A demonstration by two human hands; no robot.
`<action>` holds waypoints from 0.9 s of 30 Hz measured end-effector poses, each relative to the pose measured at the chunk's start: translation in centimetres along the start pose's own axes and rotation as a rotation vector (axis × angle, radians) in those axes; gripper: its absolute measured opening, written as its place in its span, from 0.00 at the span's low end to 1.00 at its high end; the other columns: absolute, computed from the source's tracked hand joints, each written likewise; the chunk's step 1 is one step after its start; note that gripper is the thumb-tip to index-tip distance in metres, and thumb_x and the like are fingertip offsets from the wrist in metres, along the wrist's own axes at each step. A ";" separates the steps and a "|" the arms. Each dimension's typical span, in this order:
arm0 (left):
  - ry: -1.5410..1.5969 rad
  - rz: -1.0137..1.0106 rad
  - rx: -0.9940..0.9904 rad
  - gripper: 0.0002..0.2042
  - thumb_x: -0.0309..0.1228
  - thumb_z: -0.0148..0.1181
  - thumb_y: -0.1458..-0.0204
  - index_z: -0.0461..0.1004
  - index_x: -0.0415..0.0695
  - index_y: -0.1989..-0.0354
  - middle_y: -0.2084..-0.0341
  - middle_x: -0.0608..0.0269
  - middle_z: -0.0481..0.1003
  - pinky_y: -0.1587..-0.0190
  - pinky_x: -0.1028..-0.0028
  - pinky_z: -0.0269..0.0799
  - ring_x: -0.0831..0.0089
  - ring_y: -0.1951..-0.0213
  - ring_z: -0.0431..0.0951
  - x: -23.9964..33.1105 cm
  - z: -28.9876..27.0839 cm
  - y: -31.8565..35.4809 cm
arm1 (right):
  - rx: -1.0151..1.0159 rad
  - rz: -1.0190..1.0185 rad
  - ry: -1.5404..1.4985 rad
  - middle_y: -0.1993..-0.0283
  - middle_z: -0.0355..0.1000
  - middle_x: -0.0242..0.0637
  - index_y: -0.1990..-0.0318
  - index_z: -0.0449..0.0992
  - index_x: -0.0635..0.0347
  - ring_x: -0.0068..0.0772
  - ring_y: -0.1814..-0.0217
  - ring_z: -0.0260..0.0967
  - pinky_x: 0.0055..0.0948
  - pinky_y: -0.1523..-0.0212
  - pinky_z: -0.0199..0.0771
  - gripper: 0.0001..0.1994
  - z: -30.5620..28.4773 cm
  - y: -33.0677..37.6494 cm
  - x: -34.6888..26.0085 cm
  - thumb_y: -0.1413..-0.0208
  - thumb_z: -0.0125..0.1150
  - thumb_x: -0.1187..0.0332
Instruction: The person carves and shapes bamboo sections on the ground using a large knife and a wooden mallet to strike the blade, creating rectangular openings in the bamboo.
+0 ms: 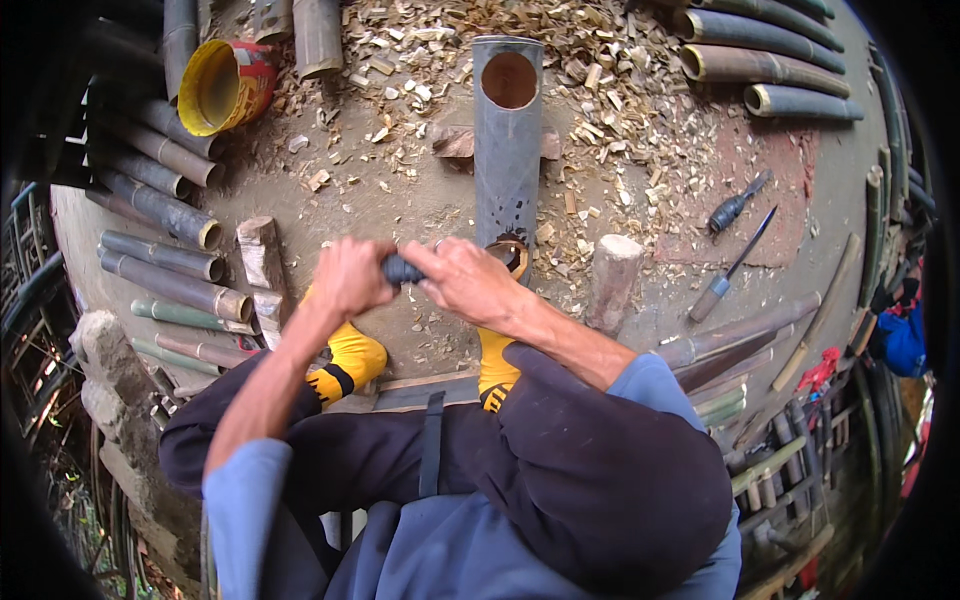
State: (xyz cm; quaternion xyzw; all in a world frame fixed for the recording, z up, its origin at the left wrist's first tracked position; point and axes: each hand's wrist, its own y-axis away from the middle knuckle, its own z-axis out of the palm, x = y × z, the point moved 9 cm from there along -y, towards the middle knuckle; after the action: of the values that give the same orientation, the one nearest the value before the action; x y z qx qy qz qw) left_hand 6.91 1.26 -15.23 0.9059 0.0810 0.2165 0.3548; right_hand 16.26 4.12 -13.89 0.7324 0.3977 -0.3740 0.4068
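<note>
Both my hands meet in front of me around a dark, ribbed tool handle (402, 270). My left hand (350, 278) is closed round one side of it, slightly blurred. My right hand (470, 285) is closed at the other side, fingers against the handle; the rest of the tool is hidden. Just beyond my right hand lies a thick grey bamboo tube (507, 160). A round hole is cut near its far end, and a second opening (512, 258) shows at its near end, partly behind my right hand. A wooden block (455, 141) crosses under the tube.
Wood chips (610, 120) cover the ground around the tube. A knife (735, 265) and a dark-handled tool (738, 203) lie right. Short log stakes (615, 280) flank my yellow-socked feet (355, 362). Bamboo lengths (180, 285) line both sides; a red-yellow bucket (225, 88) stands far left.
</note>
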 end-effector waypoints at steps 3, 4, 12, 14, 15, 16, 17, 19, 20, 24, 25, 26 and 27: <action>-0.339 0.433 0.130 0.05 0.28 0.58 0.70 0.74 0.46 0.81 0.85 0.60 0.74 0.76 0.64 0.73 0.63 0.80 0.76 6.2 -6.3 -4.0 | 0.515 -0.009 -0.091 0.67 0.65 0.52 0.52 0.60 0.64 0.56 0.64 0.68 0.48 0.63 0.70 0.23 -4.9 1.6 -0.2 0.58 0.58 0.81; -0.430 0.588 0.184 0.04 0.28 0.57 0.71 0.73 0.47 0.82 0.85 0.61 0.73 0.78 0.64 0.72 0.64 0.80 0.76 8.2 -7.4 -4.5 | 0.573 0.049 -0.161 0.66 0.65 0.54 0.51 0.59 0.64 0.57 0.64 0.67 0.48 0.63 0.69 0.24 -5.3 1.7 0.1 0.58 0.58 0.81; -0.140 0.196 -0.070 0.08 0.32 0.61 0.69 0.76 0.47 0.77 0.83 0.55 0.75 0.74 0.63 0.74 0.57 0.78 0.77 1.0 0.6 -0.8 | -0.040 0.089 -0.213 0.73 0.69 0.53 0.52 0.57 0.55 0.58 0.69 0.71 0.49 0.72 0.69 0.20 2.8 1.4 1.5 0.53 0.55 0.76; 0.097 0.007 -0.021 0.10 0.33 0.62 0.68 0.75 0.45 0.75 0.81 0.50 0.75 0.72 0.59 0.74 0.54 0.78 0.77 0.9 4.6 2.7 | -0.218 -0.023 -0.039 0.74 0.69 0.52 0.51 0.59 0.54 0.55 0.70 0.71 0.46 0.75 0.70 0.20 5.0 3.0 1.6 0.53 0.55 0.74; 0.224 -0.104 0.003 0.11 0.33 0.63 0.68 0.74 0.44 0.74 0.81 0.48 0.75 0.70 0.58 0.74 0.52 0.77 0.77 1.0 7.9 5.2 | -0.280 -0.085 0.117 0.76 0.68 0.48 0.51 0.60 0.51 0.51 0.71 0.72 0.44 0.75 0.71 0.18 5.3 4.0 0.9 0.51 0.53 0.71; 0.347 -0.215 0.027 0.13 0.33 0.64 0.68 0.73 0.43 0.72 0.80 0.46 0.75 0.69 0.57 0.74 0.51 0.75 0.77 1.7 10.7 7.3 | -0.349 -0.154 0.168 0.76 0.68 0.47 0.50 0.61 0.50 0.50 0.72 0.72 0.45 0.75 0.71 0.18 5.8 5.2 0.7 0.51 0.52 0.71; 0.377 -0.218 0.026 0.14 0.32 0.64 0.68 0.73 0.43 0.70 0.80 0.45 0.74 0.68 0.57 0.73 0.50 0.74 0.77 3.4 12.2 8.3 | -0.422 -0.220 0.225 0.77 0.68 0.47 0.50 0.61 0.49 0.50 0.72 0.72 0.45 0.74 0.72 0.18 6.5 6.4 0.9 0.50 0.52 0.71; 0.342 -0.160 -0.071 0.18 0.32 0.65 0.70 0.71 0.43 0.66 0.80 0.45 0.74 0.65 0.58 0.74 0.50 0.73 0.77 3.6 11.7 7.9 | -0.487 -0.151 0.307 0.66 0.71 0.46 0.49 0.63 0.52 0.50 0.66 0.72 0.45 0.67 0.72 0.19 6.3 6.5 0.9 0.52 0.53 0.70; 0.061 0.031 0.039 0.18 0.31 0.64 0.70 0.71 0.44 0.66 0.79 0.48 0.75 0.69 0.59 0.74 0.55 0.73 0.78 0.9 10.0 6.8 | -0.191 -0.139 0.221 0.66 0.70 0.46 0.50 0.63 0.53 0.50 0.65 0.72 0.45 0.65 0.72 0.21 4.9 4.7 -0.3 0.54 0.56 0.71; -0.418 0.556 -0.034 0.08 0.28 0.58 0.65 0.71 0.44 0.73 0.78 0.59 0.74 0.76 0.65 0.73 0.62 0.73 0.77 5.4 -3.7 -0.2 | 0.407 0.046 -0.120 0.64 0.68 0.49 0.49 0.62 0.59 0.53 0.60 0.68 0.42 0.60 0.70 0.28 0.5 2.1 -0.5 0.61 0.64 0.76; -0.393 0.484 -0.050 0.08 0.27 0.58 0.66 0.71 0.43 0.73 0.78 0.58 0.74 0.75 0.64 0.73 0.61 0.73 0.77 5.3 -3.5 -0.2 | 0.352 0.043 -0.175 0.64 0.68 0.50 0.49 0.62 0.59 0.54 0.61 0.68 0.42 0.60 0.69 0.28 0.4 2.3 -0.1 0.62 0.64 0.76; -0.368 0.424 -0.062 0.09 0.27 0.58 0.66 0.71 0.43 0.73 0.78 0.58 0.74 0.74 0.64 0.74 0.60 0.73 0.77 5.0 -3.0 -0.1 | 0.306 0.046 -0.222 0.64 0.68 0.50 0.49 0.61 0.59 0.55 0.62 0.68 0.42 0.60 0.69 0.29 0.4 2.5 0.4 0.62 0.64 0.77; -0.269 0.318 -0.072 0.10 0.27 0.58 0.68 0.71 0.43 0.73 0.78 0.56 0.74 0.73 0.62 0.74 0.58 0.74 0.77 3.9 -1.8 0.5 | 0.209 0.028 -0.173 0.64 0.68 0.51 0.51 0.62 0.57 0.53 0.62 0.69 0.42 0.63 0.69 0.25 1.0 2.9 0.2 0.60 0.61 0.76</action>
State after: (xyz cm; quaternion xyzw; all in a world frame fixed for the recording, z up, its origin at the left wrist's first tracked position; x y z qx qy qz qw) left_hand 9.63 3.16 -12.40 0.9148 -0.1188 0.1494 0.3561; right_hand 18.67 2.22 -13.58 0.7414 0.3095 -0.4695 0.3663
